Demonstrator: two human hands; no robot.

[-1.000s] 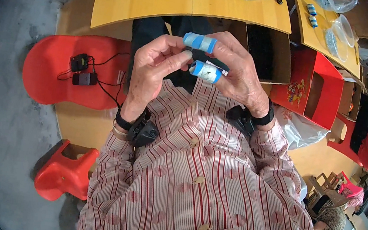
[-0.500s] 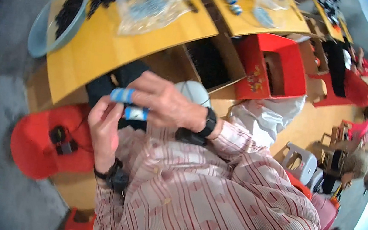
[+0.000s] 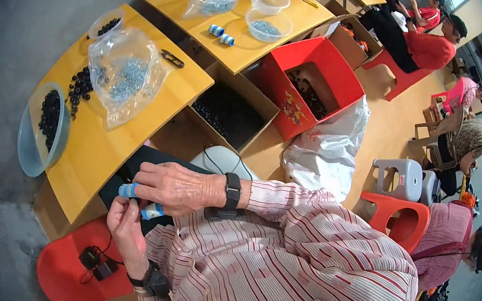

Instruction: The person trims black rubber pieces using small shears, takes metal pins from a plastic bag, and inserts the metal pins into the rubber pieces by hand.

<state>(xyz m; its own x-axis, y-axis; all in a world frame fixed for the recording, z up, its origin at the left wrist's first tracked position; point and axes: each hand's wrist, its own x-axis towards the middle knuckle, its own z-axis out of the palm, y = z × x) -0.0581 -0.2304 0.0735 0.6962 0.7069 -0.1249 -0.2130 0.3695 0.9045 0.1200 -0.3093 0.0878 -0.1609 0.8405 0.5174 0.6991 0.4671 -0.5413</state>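
My right hand [image 3: 177, 189] reaches in over my lap, with blue-and-white bands [image 3: 152, 211] around two of its digits. Its fingers are closed at the tips, right against those of my left hand [image 3: 126, 228]. The left fingers are pinched together too. Whatever lies between the fingertips is too small and hidden to name. Beyond my hands is a yellow table [image 3: 105, 159]. On it lie a clear plastic bag [image 3: 124, 82] of small silvery pieces, loose black ring-like parts [image 3: 80, 88], a pale blue basin [image 3: 32, 149] of black parts and dark thread snips [image 3: 172, 58].
A red stool [image 3: 67, 268] with a small black device [image 3: 99, 263] stands at left. Past the table are an open carton [image 3: 228, 109], a red box [image 3: 332, 71], a white sack [image 3: 330, 151] and a second yellow table [image 3: 175, 3]. Several people sit at right.
The view has swung, so more of both tables shows. My hands sit lower and slightly left in the picture, fingertips still together.
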